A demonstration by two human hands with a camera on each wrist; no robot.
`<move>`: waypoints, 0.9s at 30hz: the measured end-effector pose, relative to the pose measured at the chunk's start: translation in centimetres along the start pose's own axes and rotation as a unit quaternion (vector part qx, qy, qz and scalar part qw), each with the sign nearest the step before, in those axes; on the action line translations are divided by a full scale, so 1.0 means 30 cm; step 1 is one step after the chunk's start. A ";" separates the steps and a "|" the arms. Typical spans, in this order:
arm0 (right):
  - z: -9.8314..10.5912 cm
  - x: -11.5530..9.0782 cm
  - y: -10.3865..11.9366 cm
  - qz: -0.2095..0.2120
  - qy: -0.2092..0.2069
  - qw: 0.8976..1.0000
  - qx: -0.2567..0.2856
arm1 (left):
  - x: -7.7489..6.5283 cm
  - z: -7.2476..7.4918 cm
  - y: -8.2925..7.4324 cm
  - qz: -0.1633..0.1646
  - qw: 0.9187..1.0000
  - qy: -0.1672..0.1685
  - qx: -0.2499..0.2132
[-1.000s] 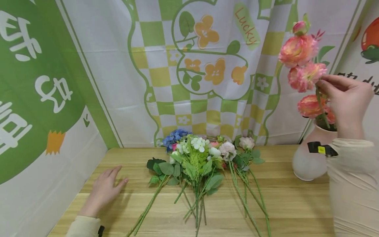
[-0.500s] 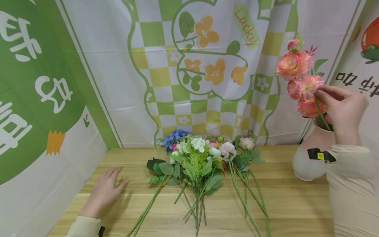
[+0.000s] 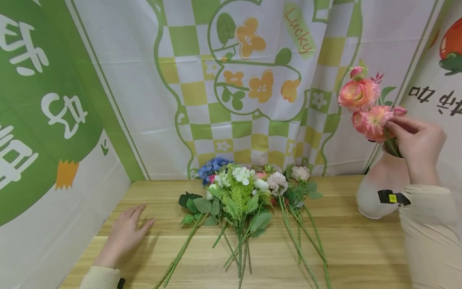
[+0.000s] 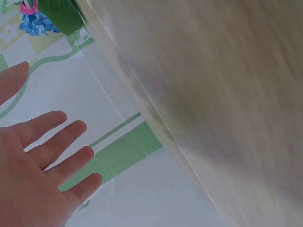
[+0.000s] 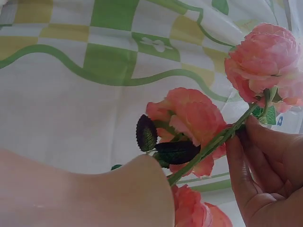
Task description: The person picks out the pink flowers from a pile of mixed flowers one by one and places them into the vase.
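Between thumb and fingertips my right hand pinches the green stem of a pink artificial flower, just under its blooms. The lower stem runs into the mouth of a pink-and-white vase at the table's right. In the right wrist view the stem slants past the vase rim, and another pink bloom with dark leaves is close by. My left hand is over the left part of the table, fingers spread and holding nothing; its palm side shows in the left wrist view.
Several artificial flowers lie across the middle of the wooden table: a blue hydrangea, a white-and-green bunch and pale pink roses. Their stems point toward the front edge. A checked curtain hangs behind the table.
My right hand has moved down, and the pink flower has sunk with it, its stem deeper in the vase. The left hand has stayed nearly still.
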State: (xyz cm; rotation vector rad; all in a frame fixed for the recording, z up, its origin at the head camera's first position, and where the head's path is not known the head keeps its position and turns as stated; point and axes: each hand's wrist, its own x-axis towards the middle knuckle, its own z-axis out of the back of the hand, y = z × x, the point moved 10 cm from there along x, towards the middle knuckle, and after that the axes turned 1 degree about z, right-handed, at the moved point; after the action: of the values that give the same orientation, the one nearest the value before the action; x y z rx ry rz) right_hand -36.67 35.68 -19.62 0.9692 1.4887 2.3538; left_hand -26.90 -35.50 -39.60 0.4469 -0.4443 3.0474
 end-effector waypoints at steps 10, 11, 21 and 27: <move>0.012 -0.004 -0.041 0.010 0.003 1.000 0.001 | -0.015 0.014 0.034 0.008 1.000 0.000 -0.004; 0.012 -0.003 -0.045 0.010 0.003 1.000 -0.005 | -0.015 0.014 0.038 0.008 1.000 0.000 -0.003; 0.021 -0.001 -0.071 0.005 -0.004 0.999 -0.047 | -0.021 0.013 0.040 0.012 1.000 0.005 0.006; 0.028 -0.006 -0.071 0.014 -0.012 0.999 -0.048 | -0.023 0.013 0.037 0.011 1.000 0.004 0.008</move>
State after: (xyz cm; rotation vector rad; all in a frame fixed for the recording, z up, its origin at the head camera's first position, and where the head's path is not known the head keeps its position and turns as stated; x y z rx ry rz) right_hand -36.38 37.23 -21.30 0.9975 1.3479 2.3987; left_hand -26.20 -36.66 -39.73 0.4333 -0.4269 3.0744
